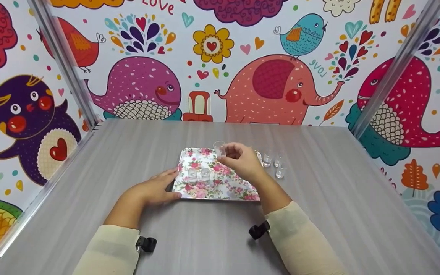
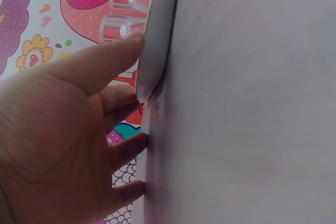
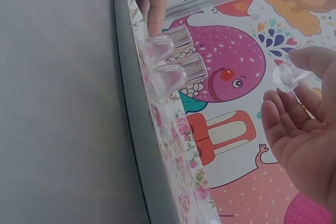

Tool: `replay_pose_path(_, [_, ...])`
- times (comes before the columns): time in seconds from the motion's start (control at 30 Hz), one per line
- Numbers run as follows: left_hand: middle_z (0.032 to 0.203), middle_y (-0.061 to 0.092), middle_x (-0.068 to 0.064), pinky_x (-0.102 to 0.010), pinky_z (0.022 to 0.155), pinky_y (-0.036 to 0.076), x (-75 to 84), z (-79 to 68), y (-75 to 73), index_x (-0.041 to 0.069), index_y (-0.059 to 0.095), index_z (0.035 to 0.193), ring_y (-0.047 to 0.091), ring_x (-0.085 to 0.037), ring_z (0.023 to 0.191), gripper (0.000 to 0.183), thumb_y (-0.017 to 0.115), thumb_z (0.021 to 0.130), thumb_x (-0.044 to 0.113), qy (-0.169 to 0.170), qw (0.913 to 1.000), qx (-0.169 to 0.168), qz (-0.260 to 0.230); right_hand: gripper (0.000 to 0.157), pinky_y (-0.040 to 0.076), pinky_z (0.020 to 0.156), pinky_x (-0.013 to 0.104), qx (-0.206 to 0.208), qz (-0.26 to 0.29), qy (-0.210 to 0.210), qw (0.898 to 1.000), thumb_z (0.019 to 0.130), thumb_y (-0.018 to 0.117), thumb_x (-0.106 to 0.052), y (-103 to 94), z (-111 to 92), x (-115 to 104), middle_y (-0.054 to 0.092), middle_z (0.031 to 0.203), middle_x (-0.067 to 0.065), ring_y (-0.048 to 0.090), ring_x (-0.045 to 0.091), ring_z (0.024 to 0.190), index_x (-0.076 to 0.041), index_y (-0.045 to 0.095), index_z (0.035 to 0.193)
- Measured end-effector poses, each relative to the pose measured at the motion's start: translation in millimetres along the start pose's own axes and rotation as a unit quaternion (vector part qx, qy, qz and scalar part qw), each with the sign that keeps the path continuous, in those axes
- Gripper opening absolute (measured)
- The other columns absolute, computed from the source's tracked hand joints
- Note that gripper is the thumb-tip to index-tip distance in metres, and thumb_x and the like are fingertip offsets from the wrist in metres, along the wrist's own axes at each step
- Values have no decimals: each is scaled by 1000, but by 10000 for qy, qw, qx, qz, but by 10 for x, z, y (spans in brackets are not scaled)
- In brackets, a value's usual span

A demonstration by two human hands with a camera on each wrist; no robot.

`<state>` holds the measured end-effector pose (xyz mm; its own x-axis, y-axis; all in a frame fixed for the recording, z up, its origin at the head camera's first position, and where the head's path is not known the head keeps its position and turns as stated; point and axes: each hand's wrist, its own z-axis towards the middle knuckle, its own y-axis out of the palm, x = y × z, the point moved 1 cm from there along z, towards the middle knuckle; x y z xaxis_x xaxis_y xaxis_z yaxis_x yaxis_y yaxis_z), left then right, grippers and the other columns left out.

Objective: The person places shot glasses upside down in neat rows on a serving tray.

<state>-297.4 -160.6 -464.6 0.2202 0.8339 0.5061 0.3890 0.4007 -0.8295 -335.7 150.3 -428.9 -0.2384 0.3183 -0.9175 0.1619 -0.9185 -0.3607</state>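
Note:
My right hand (image 1: 245, 162) pinches a small clear shot glass (image 1: 219, 148) between thumb and fingertips, above the back part of a floral tray (image 1: 227, 187). In the right wrist view this glass (image 3: 286, 77) hangs apart from the tray surface. Two more shot glasses stand side by side on the tray's left half, a left one (image 1: 192, 175) and a right one (image 1: 205, 174). At the tray's left edge lies my left hand (image 1: 155, 189), fingers spread and fairly straight. Its thumb (image 2: 115, 59) touches the rim near the front corner, and its fingertips reach along the side.
Just right of the tray, three shot glasses stand on the grey table (image 1: 319, 214): a back left one (image 1: 267, 158), a back right one (image 1: 278, 160) and a nearer one (image 1: 280, 172). Patterned walls (image 1: 204, 84) with metal corner posts (image 1: 69, 72) enclose the table's back and sides.

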Motion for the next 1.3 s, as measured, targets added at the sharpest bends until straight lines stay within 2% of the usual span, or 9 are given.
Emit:
replay_pose_path(0.2, [180,22,-10,-68,132,21,-1,1,-4,9,29,170,20,-47,165,89,71,101,46,-18,10000,-12,22,22,60,81,29,-66,185,-161,9997,94,82,-25,-19,-5,-11,76,101,3,70,18,92,-14,74,111])
replay_pose_path(0.47, [180,23,-10,-67,133,21,-5,5,-1,8,30,170,20,-47,165,89,71,101,45,0,10000,12,31,34,58,77,26,144,74,-226,9996,94,84,-29,-35,-4,4,75,104,4,67,16,91,-13,77,123])
replay_pose_path(0.67, [180,23,-9,-67,132,21,1,4,1,9,30,170,21,-46,165,89,71,100,46,-37,10000,3,33,27,54,71,23,361,83,-242,9990,95,83,-31,-35,1,27,72,98,2,63,16,87,-17,81,118])
replay_pose_path(0.8, [180,23,-9,-67,133,21,2,0,0,9,30,170,20,-46,165,89,72,101,45,-36,10000,6,25,30,51,72,23,477,-56,-374,9981,96,83,-30,-32,1,41,67,99,3,58,16,88,-13,81,120])
replay_pose_path(0.87, [180,22,-9,-67,133,21,2,-1,-2,9,29,170,20,-46,166,89,72,101,45,-33,10000,3,11,31,54,74,23,474,-85,-402,9980,95,83,-30,-30,3,50,68,102,3,60,17,90,-13,80,121])
replay_pose_path(1.03, [181,21,-10,-69,132,20,9,-6,-7,9,28,170,18,-47,166,89,71,101,45,-59,10000,-38,-20,34,60,80,26,392,-49,-244,9989,93,86,-29,-24,11,73,76,106,4,68,18,95,-18,79,124])
replay_pose_path(1.2, [181,20,-10,-70,132,19,18,-8,-11,9,27,171,18,-47,166,89,70,101,45,-53,10000,-60,-14,38,61,80,26,310,-223,-64,9993,92,87,-26,-1,24,100,77,109,3,69,18,98,-19,78,128])
replay_pose_path(1.3, [181,20,-10,-70,132,19,19,-9,-11,9,27,171,18,-47,166,89,70,102,46,-59,10000,-65,-2,37,62,80,26,101,-315,149,9993,92,86,-21,28,27,118,77,110,3,70,19,101,-18,78,128])
